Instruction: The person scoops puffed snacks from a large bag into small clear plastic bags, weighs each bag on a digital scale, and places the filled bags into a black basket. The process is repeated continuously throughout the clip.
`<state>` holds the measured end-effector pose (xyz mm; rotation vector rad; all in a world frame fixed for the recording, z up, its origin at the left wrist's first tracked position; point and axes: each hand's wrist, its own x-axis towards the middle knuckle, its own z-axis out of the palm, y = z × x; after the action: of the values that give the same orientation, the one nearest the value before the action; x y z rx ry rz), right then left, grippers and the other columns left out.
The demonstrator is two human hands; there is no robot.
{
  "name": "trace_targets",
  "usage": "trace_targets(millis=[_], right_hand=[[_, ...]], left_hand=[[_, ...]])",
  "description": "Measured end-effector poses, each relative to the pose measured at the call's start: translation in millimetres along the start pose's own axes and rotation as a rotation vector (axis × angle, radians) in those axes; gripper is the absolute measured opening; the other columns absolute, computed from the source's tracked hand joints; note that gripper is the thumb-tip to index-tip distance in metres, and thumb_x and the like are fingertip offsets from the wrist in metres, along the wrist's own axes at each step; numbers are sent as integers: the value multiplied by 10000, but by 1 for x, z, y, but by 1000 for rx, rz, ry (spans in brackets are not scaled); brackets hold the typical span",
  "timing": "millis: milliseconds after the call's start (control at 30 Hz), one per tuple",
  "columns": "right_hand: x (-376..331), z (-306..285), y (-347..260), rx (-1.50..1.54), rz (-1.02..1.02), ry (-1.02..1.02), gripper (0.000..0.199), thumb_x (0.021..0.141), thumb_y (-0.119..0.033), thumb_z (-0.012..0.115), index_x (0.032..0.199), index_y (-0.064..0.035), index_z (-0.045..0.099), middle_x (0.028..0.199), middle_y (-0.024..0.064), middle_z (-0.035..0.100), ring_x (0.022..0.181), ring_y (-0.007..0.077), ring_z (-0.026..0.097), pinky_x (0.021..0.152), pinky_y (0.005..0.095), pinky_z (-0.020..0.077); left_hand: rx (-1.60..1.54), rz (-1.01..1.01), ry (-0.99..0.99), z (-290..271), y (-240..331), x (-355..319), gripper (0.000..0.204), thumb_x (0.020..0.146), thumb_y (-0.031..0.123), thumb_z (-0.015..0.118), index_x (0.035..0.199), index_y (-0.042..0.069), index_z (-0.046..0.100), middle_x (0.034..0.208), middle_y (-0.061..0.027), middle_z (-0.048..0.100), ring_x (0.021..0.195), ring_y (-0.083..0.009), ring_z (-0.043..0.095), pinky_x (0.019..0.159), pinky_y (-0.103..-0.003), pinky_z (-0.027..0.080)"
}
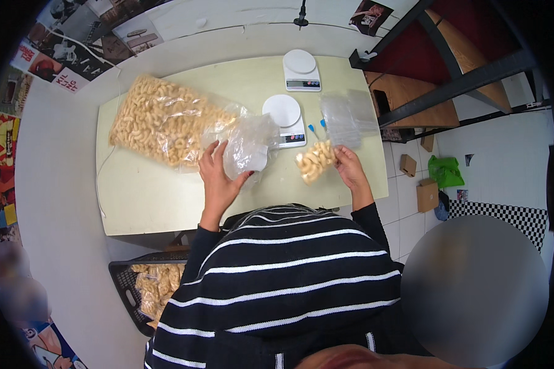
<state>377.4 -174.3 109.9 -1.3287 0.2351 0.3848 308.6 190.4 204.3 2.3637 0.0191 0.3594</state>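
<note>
A big, clear plastic bag of pale, curly snacks [160,120] lies past the left fingers [207,161] on the pale green worktop [141,206]. Crumpled, see-through plastic [243,144] is in the way between those fingers and a white, round-topped scale [283,112]. Another white scale [300,63] is farther off. Flat, clear plastic bags [341,120] lie just past the right fingers [345,157]. The left fingers are spread wide against the crumpled plastic. The right fingers pinch a small, clear bag of snacks [314,162], just to their left.

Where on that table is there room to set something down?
The table is bare left of the left hand, below the big snack bag, and between that bag and the farther scale. Crowded: around the nearer scale, between clear bags.
</note>
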Motion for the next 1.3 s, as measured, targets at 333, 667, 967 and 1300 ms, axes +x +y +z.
trace_targets(millis=[333, 667, 967, 1300], right_hand=[[37, -17, 7, -487, -159, 174, 173, 940, -195, 579, 953, -27, 619, 745, 41, 588, 699, 149, 558, 662, 300, 444], [154, 44, -4, 189, -57, 103, 163, 961, -181, 583, 997, -23, 605, 787, -22, 544, 668, 70, 484, 617, 220, 423], [133, 26, -14, -714, -308, 571, 402, 928, -316, 602, 1149, 20, 604, 1130, 240, 580, 1098, 354, 540, 958, 413, 432], [7, -92, 35, -842, -164, 798, 308, 920, -154, 619, 1188, -6, 586, 1160, 169, 540, 991, 267, 597, 875, 344, 502]], left_hand=[[54, -135, 16, -4, -23, -17, 755, 650, -45, 587, 1373, 109, 435, 1376, -166, 419, 1279, -377, 368, 1069, -474, 283], [3, -219, -91, -29, -28, -31, 830, 642, 80, 747, 1397, 79, 403, 1372, -161, 441, 1275, -372, 383, 1076, -451, 295], [-240, -232, -5, -45, -50, -30, 866, 687, 129, 812, 1432, 52, 378, 1419, -148, 442, 1345, -298, 371, 1123, -429, 268], [-396, -282, 250, -42, -54, 9, 387, 895, 32, 620, 1276, 45, 549, 1307, -96, 536, 1242, -203, 492, 1052, -365, 363]])
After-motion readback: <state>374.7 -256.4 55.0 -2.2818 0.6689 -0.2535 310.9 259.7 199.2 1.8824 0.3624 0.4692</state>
